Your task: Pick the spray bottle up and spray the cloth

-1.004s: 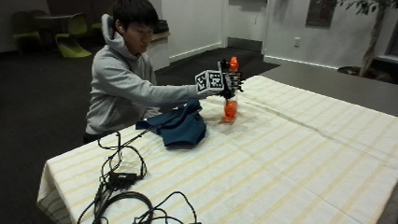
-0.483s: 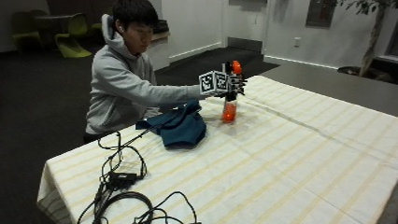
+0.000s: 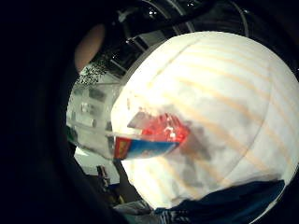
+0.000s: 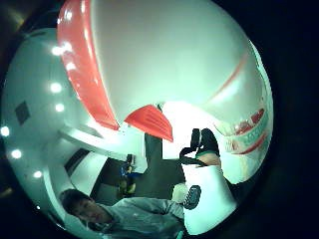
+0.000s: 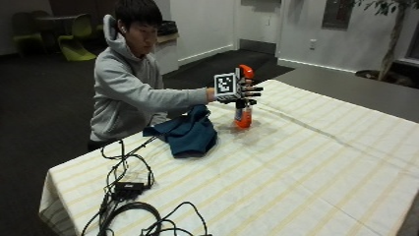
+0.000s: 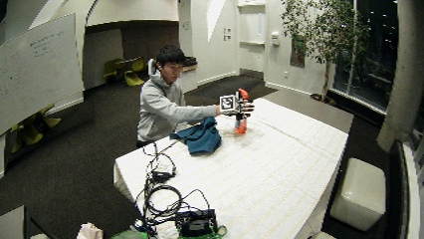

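**Bottle gripped and just off the table, cloth waiting below the wrist**

I have the gloved right hand (image 5: 243, 94) wrapped around the neck of the spray bottle (image 5: 243, 114), fingers curled around its far side just under the orange head. The bottle hangs upright from the grip, and from the outside view I judge its orange base to be barely clear of the striped tablecloth (image 5: 314, 167); the little finger side palm view shows the base and label (image 3: 145, 147) directly under my palm with its shadow on the stripes.

The blue cloth (image 5: 190, 132) lies bunched on the table beside and below my forearm, on the person's side of the hand.

I can't see which way the nozzle faces. If it points away from the cloth when I squeeze, the mist lands on the tablecloth instead. My fingers sit on the neck, so reaching for the trigger means shifting grip, and the bottle could slip or tip. The cables (image 5: 131, 196) lie well behind the hand, beyond the cloth.
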